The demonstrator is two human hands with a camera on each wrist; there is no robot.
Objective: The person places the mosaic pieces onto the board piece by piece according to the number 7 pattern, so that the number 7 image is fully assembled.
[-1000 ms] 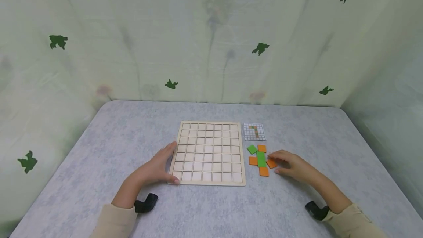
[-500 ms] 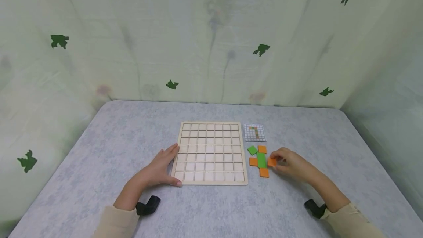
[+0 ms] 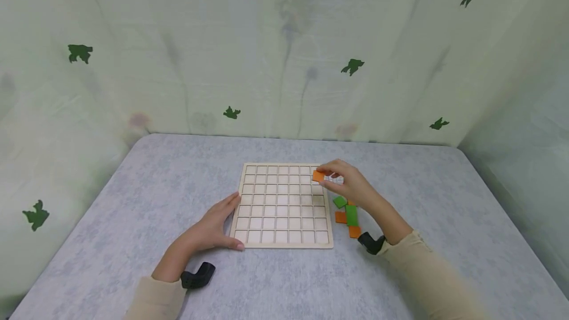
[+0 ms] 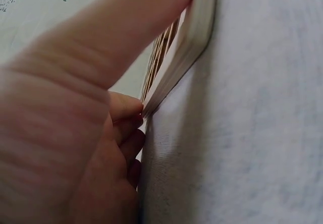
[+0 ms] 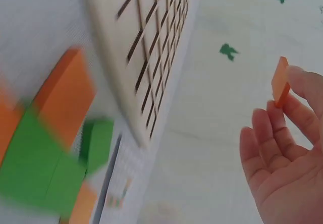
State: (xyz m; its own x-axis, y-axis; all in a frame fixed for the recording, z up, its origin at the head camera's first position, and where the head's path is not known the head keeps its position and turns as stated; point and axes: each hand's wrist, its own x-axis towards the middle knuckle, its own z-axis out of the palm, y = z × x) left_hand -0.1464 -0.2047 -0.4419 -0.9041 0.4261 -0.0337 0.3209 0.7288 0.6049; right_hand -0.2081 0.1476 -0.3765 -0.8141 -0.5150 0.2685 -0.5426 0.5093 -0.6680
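Observation:
A pale wooden grid board (image 3: 275, 211) lies flat on the table. My left hand (image 3: 208, 226) rests against its left side, fingers at the left edge and thumb at the near left corner; in the left wrist view the thumb (image 4: 116, 37) lies along the rim. Between thumb and fingers, my right hand (image 3: 357, 189) pinches an orange square tile (image 3: 318, 176) over the board's far right corner. In the right wrist view this tile (image 5: 280, 82) appears raised and tilted. The board's squares hold no tiles in the visible part.
Right of the board lie green tiles (image 3: 351, 215), a turned green tile (image 3: 340, 202) and orange tiles (image 3: 340, 217). A small printed pattern card (image 3: 338, 180) is mostly hidden behind my right hand. A patterned curtain (image 3: 284, 63) hangs beyond the table (image 3: 284, 280).
My right hand has picked up the rightmost orange tile from the group and carried it left and away from me, over the board's far right corner. The left hand stays at the board.

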